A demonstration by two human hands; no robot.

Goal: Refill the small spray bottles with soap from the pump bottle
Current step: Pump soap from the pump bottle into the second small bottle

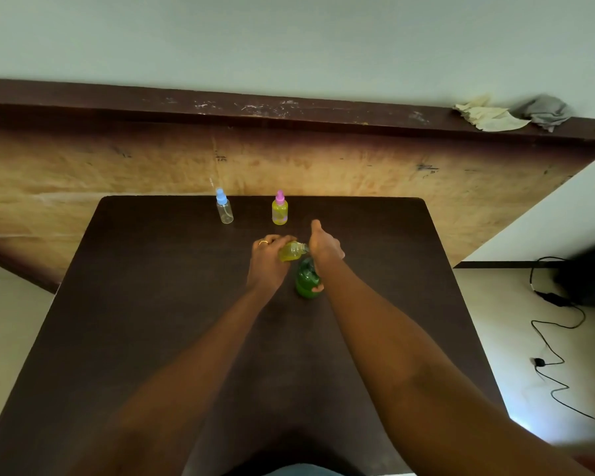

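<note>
Small spray bottle [292, 251], cap off, partly filled with yellow-green soap, tilted on its side in the curled fingers [275, 239] of the left hand [268, 261], open neck aimed toward the right hand [324, 249]. Gold ring [263, 242] on one left finger.

Green pump bottle [306, 281] upright on the dark tabletop [152, 304], directly beneath the right hand and just beside the left fingers, pump head hidden by that hand. Right hand draped over the top of the pump bottle, thumb stuck out away from the body, one fingertip curled against the bottle's lower side; rest of the grip hidden. Neck of the small spray bottle right at the pump's spout, actual contact too small to tell.

Beyond both sets of fingers, near the far edge of the tabletop, two more bottles, upright and apart from each other: blue-capped bottle [225, 211], clear, seemingly empty, off to the left of the left fingers; pink-capped bottle [279, 209], filled with yellow liquid, straight beyond the left fingers.

Well beyond the right fingers, crumpled cloths [488, 116] on a dark wooden ledge [289, 108] against the wall. Black cables [557, 338] on the floor, far to the right of the right hand.
</note>
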